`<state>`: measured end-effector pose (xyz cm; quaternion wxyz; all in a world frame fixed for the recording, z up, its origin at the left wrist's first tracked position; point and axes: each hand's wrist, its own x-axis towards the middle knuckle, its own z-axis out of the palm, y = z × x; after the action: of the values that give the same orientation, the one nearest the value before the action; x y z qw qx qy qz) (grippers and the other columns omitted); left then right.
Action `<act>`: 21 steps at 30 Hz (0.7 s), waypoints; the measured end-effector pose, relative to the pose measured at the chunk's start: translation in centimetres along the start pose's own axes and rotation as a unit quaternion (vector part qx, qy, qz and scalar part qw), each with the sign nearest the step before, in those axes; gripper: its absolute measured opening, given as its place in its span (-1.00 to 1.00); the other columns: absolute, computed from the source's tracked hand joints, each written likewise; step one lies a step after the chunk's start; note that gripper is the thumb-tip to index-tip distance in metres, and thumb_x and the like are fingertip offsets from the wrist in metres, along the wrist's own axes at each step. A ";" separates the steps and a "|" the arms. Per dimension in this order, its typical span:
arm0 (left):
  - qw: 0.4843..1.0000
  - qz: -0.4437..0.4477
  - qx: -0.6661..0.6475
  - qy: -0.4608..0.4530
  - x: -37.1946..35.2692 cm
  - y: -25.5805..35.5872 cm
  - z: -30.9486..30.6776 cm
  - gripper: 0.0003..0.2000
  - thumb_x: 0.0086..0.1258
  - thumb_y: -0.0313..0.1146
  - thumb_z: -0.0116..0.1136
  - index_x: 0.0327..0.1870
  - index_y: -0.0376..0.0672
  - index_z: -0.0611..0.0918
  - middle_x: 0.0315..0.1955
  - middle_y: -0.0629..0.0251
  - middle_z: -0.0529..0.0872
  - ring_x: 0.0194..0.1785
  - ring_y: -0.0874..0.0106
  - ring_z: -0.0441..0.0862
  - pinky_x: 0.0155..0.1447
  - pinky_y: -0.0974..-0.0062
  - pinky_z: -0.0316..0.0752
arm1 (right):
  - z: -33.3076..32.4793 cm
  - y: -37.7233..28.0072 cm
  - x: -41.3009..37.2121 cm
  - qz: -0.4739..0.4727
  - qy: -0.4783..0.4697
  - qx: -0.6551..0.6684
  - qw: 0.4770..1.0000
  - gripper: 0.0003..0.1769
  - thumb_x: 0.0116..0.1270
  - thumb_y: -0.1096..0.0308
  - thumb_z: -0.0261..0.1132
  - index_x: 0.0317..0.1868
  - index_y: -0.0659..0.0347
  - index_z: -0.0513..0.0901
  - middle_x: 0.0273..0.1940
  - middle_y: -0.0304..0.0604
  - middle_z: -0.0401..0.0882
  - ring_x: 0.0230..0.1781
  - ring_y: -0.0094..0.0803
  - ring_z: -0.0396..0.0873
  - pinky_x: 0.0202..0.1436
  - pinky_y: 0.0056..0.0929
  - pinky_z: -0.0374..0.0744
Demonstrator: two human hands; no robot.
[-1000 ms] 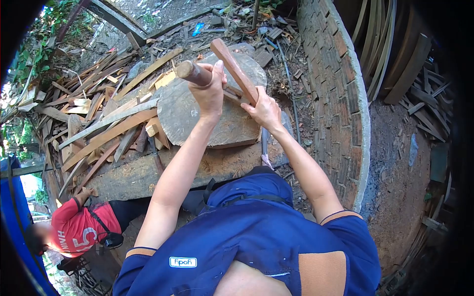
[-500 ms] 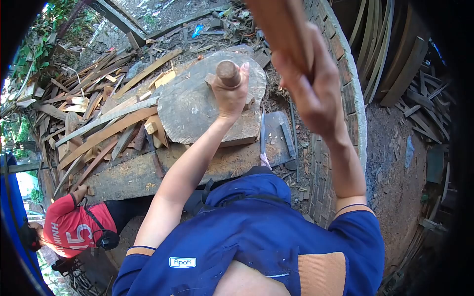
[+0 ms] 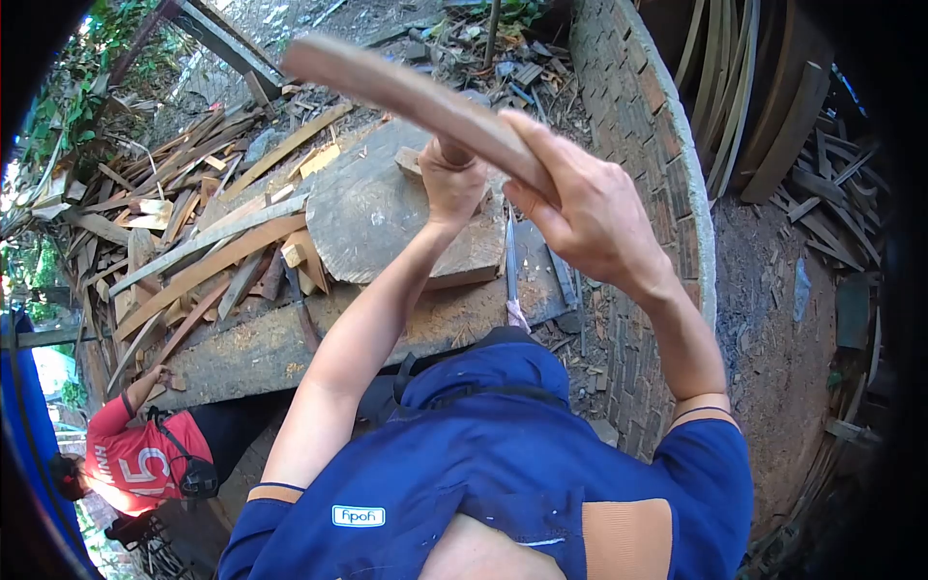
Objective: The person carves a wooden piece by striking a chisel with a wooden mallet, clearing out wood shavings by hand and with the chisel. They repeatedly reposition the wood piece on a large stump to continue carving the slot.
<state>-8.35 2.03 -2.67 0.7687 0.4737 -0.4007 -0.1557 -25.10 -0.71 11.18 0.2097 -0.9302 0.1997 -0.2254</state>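
My left hand [image 3: 454, 193] is wrapped round an upright round wooden handle [image 3: 450, 152] over a thick tree-stump block [image 3: 362, 217]. The lower end of the handle is hidden by my fist. A small piece of wood [image 3: 408, 162] shows just left of that fist, on the block. In my right hand [image 3: 601, 208] is a thick wooden stick [image 3: 387, 82], gripped near one end. It slants up and left across the view and overlaps the top of the handle.
The block rests on a wooden bench [image 3: 242, 353]. A long knife [image 3: 511, 266] lies beside it. Scrap wood [image 3: 155, 193] is heaped left. A low brick wall [image 3: 657, 135] curves along the right. A person in red [image 3: 145, 449] works at lower left.
The stick has swung down and left from nearly upright at the top, and now crosses over the handle. My left hand stays in place.
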 end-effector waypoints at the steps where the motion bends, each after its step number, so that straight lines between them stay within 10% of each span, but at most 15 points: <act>1: 1.000 -0.018 -0.002 0.001 -0.2 -0.1 -0.1 -0.90 0.21 -0.59 0.28 -0.28 -0.22 0.66 -0.39 0.42 0.73 -0.29 0.65 0.63 -0.18 0.62 0.52 | 0.0 -0.6 0.0 -0.026 0.059 0.053 0.997 -0.37 0.30 0.29 0.28 0.37 0.12 0.32 -0.09 0.18 0.65 -0.15 0.10 0.69 -0.15 -0.05 0.66; 9: 0.997 -0.052 0.038 0.033 1.0 0.6 -1.4 -0.89 0.29 -0.50 0.36 -0.35 -0.16 0.61 -0.49 0.48 0.65 -0.43 0.67 0.57 -0.31 0.63 0.49 | 2.8 1.6 -0.4 0.094 -0.026 0.193 0.976 -0.40 0.29 0.28 0.30 0.32 0.17 0.36 -0.06 0.22 0.65 -0.09 0.11 0.68 -0.01 -0.09 0.64; 11: 0.992 -0.084 0.068 0.065 1.0 0.9 -1.9 -0.82 0.33 -0.45 0.37 -0.41 -0.14 0.56 -0.57 0.51 0.58 -0.52 0.69 0.52 -0.42 0.67 0.43 | 5.3 3.1 -0.3 0.150 0.094 0.271 0.946 -0.38 0.27 0.24 0.37 0.29 0.18 0.38 -0.05 0.20 0.65 -0.09 0.08 0.69 0.02 -0.08 0.63; 21: 0.994 -0.027 0.101 0.041 -1.5 1.5 -2.5 -0.82 0.38 -0.44 0.33 -0.36 -0.14 0.52 -0.53 0.44 0.56 -0.46 0.62 0.54 -0.35 0.65 0.44 | 17.9 7.9 -0.4 0.330 -0.043 0.098 0.938 -0.21 0.09 0.08 0.52 0.27 0.09 0.34 -0.03 0.05 0.67 0.01 0.08 0.65 0.05 0.01 0.60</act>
<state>-7.59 5.24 -2.71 0.7281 0.5655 -0.3696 -0.1159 -18.57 -1.76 -7.25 0.3708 -0.7955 0.4634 -0.1222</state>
